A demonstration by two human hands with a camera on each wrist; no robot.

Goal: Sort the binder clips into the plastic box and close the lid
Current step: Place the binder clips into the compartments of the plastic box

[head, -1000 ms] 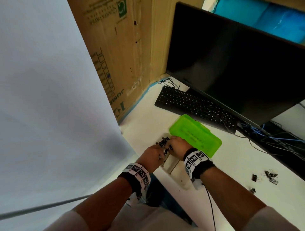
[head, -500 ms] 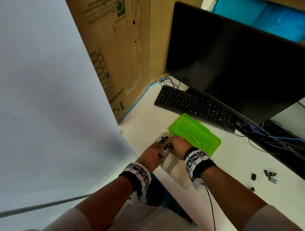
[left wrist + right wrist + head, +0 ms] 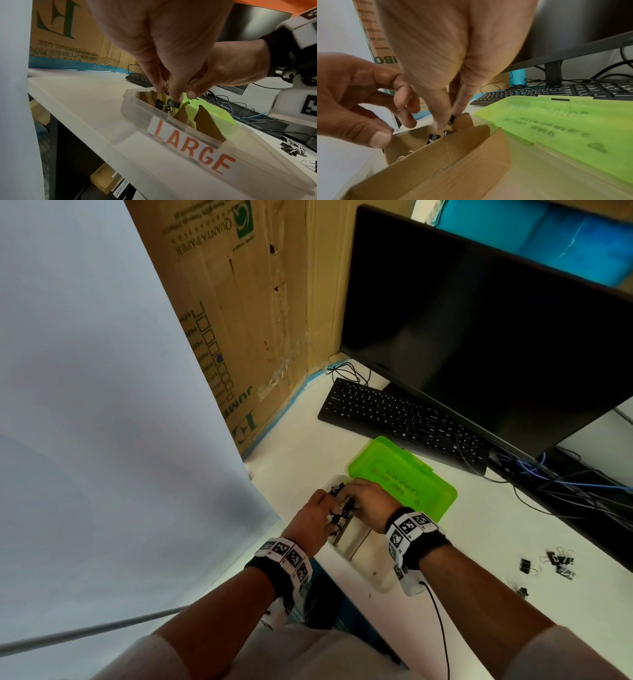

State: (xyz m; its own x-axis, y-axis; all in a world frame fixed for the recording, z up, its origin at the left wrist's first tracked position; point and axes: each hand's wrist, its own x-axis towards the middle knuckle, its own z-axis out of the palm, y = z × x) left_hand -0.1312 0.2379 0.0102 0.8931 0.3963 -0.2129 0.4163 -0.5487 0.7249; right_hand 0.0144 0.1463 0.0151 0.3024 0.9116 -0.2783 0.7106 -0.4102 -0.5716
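the fingers (image 3: 337,510) hide most binder clips (image 3: 169,104) in the plastic box (image 3: 137,102).

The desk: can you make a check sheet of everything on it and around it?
Surface: white desk, bare in front.
Job's things: clear plastic box labelled LARGE, cardboard dividers inside; green lid open; binder clips in the end compartment.
Clutter: loose clips on the desk at right.
Grippers: left hand and right hand both over the end compartment, fingers pinching clips.
Cables: tangle under the monitor.
Surroundings: keyboard, monitor, cardboard carton.
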